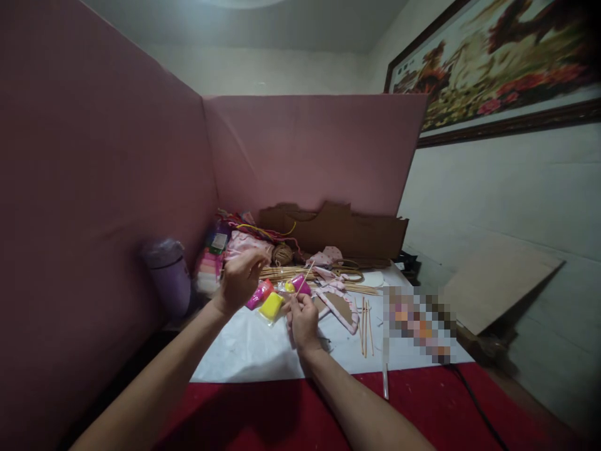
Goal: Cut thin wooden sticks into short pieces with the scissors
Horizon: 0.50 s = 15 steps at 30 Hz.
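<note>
My right hand (304, 318) is closed in a pinch on a thin wooden stick (307, 277), which points up and to the right. To its left, raised a little higher, is my left hand (241, 277) with its fingers drawn together; whatever they may hold is too small or hidden to make out. Between and just beyond the hands lie a yellow packet (271, 306) that looks like soft clay, a pink-red packet (260, 294) and a magenta packet (301, 284) with a small yellow lump (290, 287) beside it.
Behind lie a bundle of sticks (277, 274), a twine ball (282, 254) and a torn cardboard strip (328, 232). A cloth-edged cardboard piece (346, 307) and several loose sticks (365, 329) are at right. A purple container (169, 279) stands left; a black cable (476, 401) crosses the red cloth (413, 407).
</note>
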Each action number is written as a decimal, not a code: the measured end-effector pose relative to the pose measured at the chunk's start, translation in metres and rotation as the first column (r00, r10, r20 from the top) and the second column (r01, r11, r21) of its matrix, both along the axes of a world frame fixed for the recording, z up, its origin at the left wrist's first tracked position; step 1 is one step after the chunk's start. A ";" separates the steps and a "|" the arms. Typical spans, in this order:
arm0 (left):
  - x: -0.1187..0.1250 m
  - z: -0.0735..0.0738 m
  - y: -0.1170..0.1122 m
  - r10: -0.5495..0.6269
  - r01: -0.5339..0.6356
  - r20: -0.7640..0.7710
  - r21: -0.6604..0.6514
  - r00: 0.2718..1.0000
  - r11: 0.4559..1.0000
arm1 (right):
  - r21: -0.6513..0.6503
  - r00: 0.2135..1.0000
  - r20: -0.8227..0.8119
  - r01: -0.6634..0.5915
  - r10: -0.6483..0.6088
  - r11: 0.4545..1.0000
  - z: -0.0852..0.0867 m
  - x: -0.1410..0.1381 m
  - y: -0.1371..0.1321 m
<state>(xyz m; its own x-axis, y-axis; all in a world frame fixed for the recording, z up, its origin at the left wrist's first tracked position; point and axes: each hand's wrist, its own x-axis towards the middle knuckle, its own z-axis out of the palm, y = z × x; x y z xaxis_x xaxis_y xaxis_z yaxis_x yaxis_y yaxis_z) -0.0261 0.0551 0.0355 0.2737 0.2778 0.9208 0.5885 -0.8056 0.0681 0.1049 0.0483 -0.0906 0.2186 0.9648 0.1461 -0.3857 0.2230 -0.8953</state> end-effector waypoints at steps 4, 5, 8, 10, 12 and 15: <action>-0.027 -0.057 -0.006 -0.012 0.004 -0.223 -0.037 0.975 0.999 | 0.016 1.000 0.003 0.002 -0.002 1.000 0.000 0.001 0.001; -0.032 -0.068 -0.009 -0.015 -0.005 -0.301 -0.067 0.954 0.998 | 0.019 1.000 0.002 0.002 -0.002 1.000 0.001 0.001 0.001; -0.044 -0.094 -0.018 -0.016 -0.029 -0.483 -0.086 0.876 0.996 | 0.019 1.000 0.008 0.005 -0.005 1.000 0.002 0.001 0.002; -0.051 -0.105 -0.022 -0.017 -0.053 -0.563 -0.108 0.826 0.993 | 0.012 1.000 0.016 0.008 -0.008 1.000 0.002 0.001 0.002; -0.056 -0.108 -0.024 -0.003 -0.100 -0.598 -0.139 0.802 0.985 | 0.009 1.000 0.031 0.002 -0.003 1.000 0.001 0.001 0.003; -0.060 -0.105 -0.026 0.035 -0.204 -0.600 -0.215 0.799 0.955 | 0.011 0.998 0.060 -0.007 0.006 1.000 -0.001 0.001 0.003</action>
<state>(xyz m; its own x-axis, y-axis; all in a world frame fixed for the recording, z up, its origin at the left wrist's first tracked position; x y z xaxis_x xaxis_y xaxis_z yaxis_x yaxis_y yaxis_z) -0.0863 0.0294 -0.0692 0.6830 0.5460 0.4851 0.6730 -0.7286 -0.1275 0.1058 0.0512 -0.0912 0.2028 0.9644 0.1695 -0.3332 0.2307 -0.9142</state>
